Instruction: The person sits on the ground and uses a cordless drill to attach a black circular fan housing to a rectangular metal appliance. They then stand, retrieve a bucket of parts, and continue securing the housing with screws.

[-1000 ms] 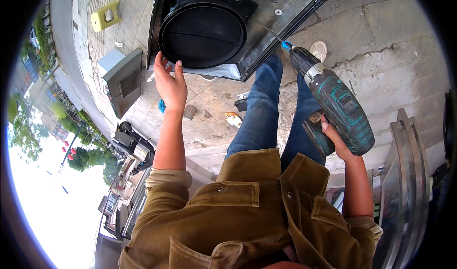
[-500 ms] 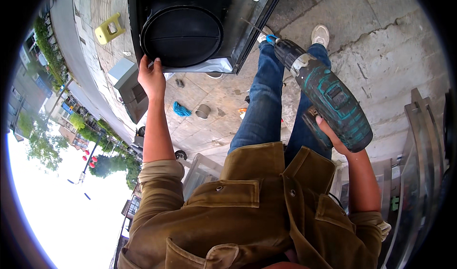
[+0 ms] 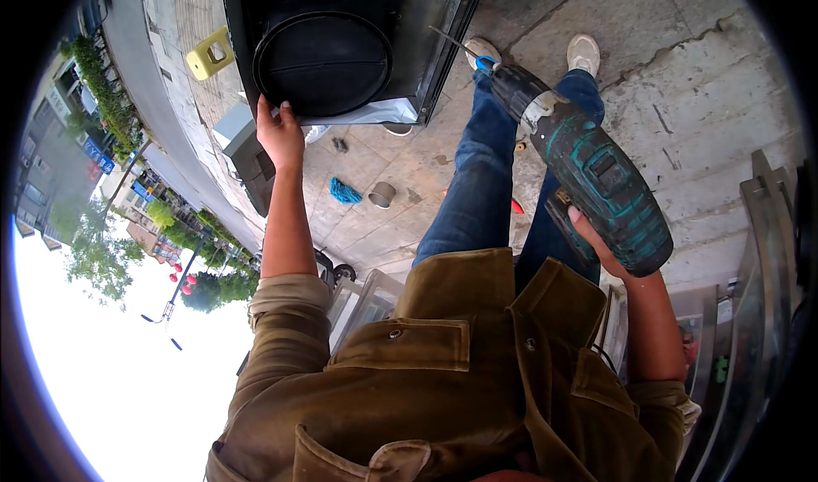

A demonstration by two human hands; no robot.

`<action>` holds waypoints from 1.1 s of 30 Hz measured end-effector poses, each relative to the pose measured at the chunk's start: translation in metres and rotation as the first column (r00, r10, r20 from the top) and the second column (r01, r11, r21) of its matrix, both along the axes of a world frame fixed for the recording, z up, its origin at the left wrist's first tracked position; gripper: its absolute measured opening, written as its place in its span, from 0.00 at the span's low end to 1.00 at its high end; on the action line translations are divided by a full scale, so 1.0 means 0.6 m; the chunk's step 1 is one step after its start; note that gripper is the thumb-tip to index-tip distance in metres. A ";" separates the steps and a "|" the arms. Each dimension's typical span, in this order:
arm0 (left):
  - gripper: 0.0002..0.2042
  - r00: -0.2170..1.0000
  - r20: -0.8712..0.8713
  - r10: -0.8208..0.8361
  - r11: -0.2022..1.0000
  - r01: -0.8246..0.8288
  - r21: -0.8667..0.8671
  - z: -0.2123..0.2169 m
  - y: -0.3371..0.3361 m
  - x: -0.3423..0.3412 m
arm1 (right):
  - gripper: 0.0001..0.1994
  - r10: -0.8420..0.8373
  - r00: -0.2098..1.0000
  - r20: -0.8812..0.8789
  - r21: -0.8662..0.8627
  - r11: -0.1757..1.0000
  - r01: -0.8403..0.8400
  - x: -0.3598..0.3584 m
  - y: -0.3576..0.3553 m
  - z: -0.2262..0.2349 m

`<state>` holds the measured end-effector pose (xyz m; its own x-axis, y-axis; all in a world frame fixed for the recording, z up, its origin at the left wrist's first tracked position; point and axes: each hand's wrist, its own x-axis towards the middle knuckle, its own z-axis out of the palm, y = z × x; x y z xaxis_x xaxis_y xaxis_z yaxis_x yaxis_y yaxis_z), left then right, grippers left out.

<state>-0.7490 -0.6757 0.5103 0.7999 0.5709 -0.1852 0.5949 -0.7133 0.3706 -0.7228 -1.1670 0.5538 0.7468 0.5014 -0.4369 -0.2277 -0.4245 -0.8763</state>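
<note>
My right hand (image 3: 598,242) is wrapped round the handle of a worn black and teal cordless drill (image 3: 607,171). The drill points up and left; a long thin bit (image 3: 452,40) and a blue piece (image 3: 486,64) are at its front. The bit's tip lies over the right side of a dark metal appliance casing (image 3: 423,56). My left hand (image 3: 279,137) grips the casing's near left corner, with the thumb beside a round black cover (image 3: 324,64) set in it. The undersides of the left fingers are hidden.
On the paving below lie a blue cloth (image 3: 345,191) and a grey cup (image 3: 382,195). A yellow stool (image 3: 210,53) and a grey box (image 3: 239,128) stand left of the casing. Metal frames (image 3: 761,252) rise at the right. My shoes (image 3: 584,54) are on the ground ahead.
The view has shifted slightly, so the casing sits a little higher and the floor things farther right. Both hands keep their holds, and the drill stays nearly in place.
</note>
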 end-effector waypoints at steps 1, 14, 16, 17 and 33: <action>0.20 1.000 -0.004 -0.024 0.999 0.024 0.032 -0.002 -0.003 -0.002 | 0.14 0.006 1.000 0.019 -0.014 1.000 -0.006 -0.004 -0.002 -0.004; 0.22 0.986 -0.154 -0.058 0.990 0.076 0.117 0.003 -0.025 0.009 | 0.14 0.097 0.981 0.170 -0.103 0.991 -0.080 -0.037 -0.009 -0.004; 0.23 0.982 -0.158 -0.100 0.980 0.124 0.153 0.001 -0.023 0.008 | 0.14 0.041 0.989 0.139 -0.112 0.993 -0.026 -0.059 -0.007 -0.005; 0.23 0.979 -0.135 -0.150 0.969 0.173 0.177 -0.003 -0.014 0.001 | 0.14 -0.019 0.996 0.086 -0.087 0.996 0.027 -0.070 -0.004 -0.005; 0.26 0.939 -0.096 -0.331 0.933 0.341 0.118 0.035 -0.001 -0.009 | 0.20 -0.357 0.780 -0.513 0.159 0.854 0.495 -0.225 0.192 0.101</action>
<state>-0.7546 -0.6762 0.5314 0.9363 0.2939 -0.1923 0.3335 -0.9155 0.2251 -0.8576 -1.0517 0.6146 0.6643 0.3269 -0.6722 -0.7224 0.0501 -0.6896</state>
